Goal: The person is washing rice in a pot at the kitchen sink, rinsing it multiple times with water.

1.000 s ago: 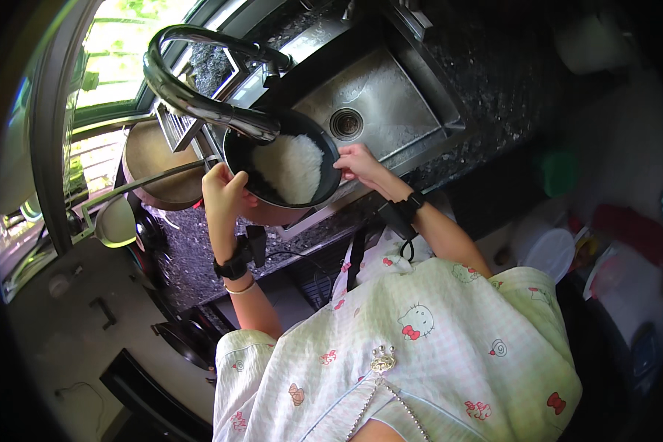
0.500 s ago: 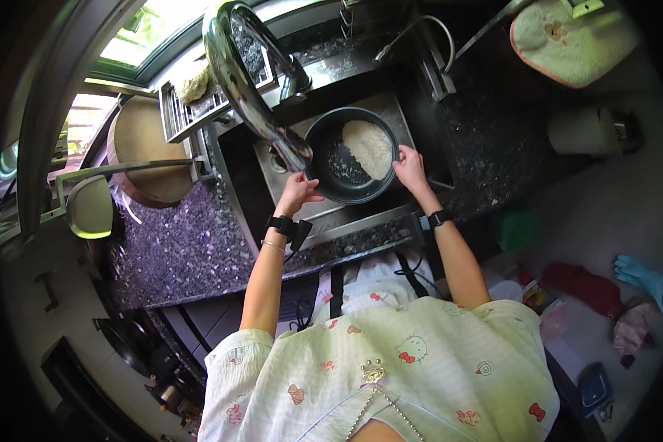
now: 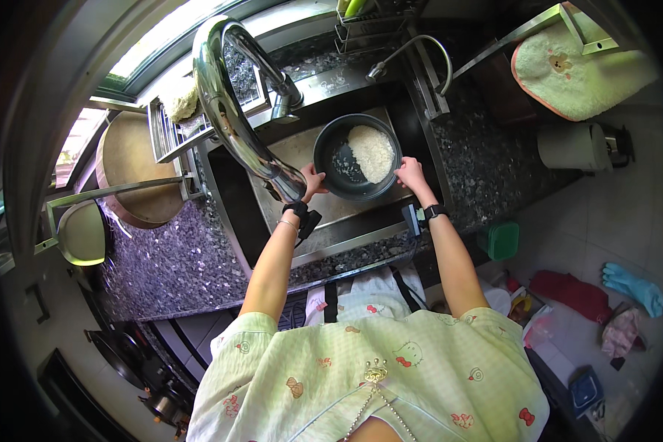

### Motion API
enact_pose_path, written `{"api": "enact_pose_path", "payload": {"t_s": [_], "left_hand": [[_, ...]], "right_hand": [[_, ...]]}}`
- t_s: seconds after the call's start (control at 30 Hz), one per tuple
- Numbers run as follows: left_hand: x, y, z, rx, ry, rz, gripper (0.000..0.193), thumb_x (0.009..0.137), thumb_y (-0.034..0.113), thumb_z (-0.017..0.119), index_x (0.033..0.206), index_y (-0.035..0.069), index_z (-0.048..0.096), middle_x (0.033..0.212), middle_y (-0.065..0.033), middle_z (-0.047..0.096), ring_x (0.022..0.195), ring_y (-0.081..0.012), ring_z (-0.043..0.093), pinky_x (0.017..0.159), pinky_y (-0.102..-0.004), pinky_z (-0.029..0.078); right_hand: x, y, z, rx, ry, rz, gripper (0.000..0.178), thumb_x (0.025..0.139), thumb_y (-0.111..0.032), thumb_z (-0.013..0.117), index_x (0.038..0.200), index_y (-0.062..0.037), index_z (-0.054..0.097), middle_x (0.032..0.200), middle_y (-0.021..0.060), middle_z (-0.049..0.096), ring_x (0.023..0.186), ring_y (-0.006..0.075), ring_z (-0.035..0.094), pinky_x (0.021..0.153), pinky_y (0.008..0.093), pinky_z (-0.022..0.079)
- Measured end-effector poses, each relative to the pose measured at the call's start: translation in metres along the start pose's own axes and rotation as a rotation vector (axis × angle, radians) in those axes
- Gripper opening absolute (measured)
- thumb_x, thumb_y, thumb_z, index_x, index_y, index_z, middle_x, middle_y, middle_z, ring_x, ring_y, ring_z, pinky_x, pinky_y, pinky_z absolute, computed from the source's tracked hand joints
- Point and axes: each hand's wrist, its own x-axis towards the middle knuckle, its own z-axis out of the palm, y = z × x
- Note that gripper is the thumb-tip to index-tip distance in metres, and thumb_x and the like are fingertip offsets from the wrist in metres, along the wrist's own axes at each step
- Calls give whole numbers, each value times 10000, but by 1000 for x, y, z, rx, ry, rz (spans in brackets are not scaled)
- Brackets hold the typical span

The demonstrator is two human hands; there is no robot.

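A round dark pot [image 3: 337, 179] is held in the sink, with white rice [image 3: 373, 153] heaped on its right side and scattered grains on its bare bottom. My left hand [image 3: 314, 181] grips the pot's lower left rim, partly behind the end of the chrome faucet [image 3: 232, 118]. At the lower right rim, my right hand [image 3: 412, 174] pinches the pot's edge between thumb and fingers. The faucet's spout hangs just left of the pot, close above my left wrist. No water is seen running from it.
Around the sink [image 3: 232, 214] runs a dark speckled counter [image 3: 177, 258]. A thin curved tap [image 3: 449, 55] stands at the back right. Round wooden board [image 3: 136, 173] leans at left; a pale towel [image 3: 560, 66] hangs at far right. Blue gloves [image 3: 636, 286] lie on the floor.
The pot has shifted slightly right, away from the faucet's spout, with both hands still on its rim. The view has tilted a little.
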Motion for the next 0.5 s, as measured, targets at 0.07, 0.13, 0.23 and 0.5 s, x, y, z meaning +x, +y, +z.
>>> {"api": "enact_pose_path", "payload": {"t_s": [0.07, 0.13, 0.23, 0.5], "left_hand": [[-4, 10, 9, 82, 31, -49, 240, 843, 48, 534, 1061, -18, 458, 816, -86, 580, 644, -233, 625, 550, -372, 576], [-14, 16, 17, 160, -18, -31, 248, 818, 52, 542, 1040, -17, 454, 757, -80, 578, 646, -240, 623, 528, -395, 568], [20, -53, -29, -148, 17, 16, 267, 771, 15, 499, 1035, 3, 462, 818, -95, 585, 670, -235, 622, 529, -376, 562], [-79, -36, -24, -227, 125, 58, 172, 759, 25, 562, 931, 10, 559, 771, -46, 593, 589, -139, 589, 459, -263, 527]], "right_hand": [[-1, -2, -9, -44, -66, 116, 167, 685, -48, 651, 771, -4, 515, 635, 67, 585, 494, 154, 600, 392, 265, 492], [-10, 0, -10, -2, -16, 86, 206, 681, -53, 659, 806, -9, 501, 660, 73, 586, 511, 158, 602, 393, 271, 495], [-23, -17, 28, 94, 34, -131, 303, 669, -48, 670, 864, -21, 440, 679, 93, 564, 518, 166, 595, 388, 289, 493], [-80, -48, 19, 420, -60, -158, 220, 671, 89, 553, 783, -27, 404, 618, 32, 481, 463, 135, 553, 347, 260, 482]]}}
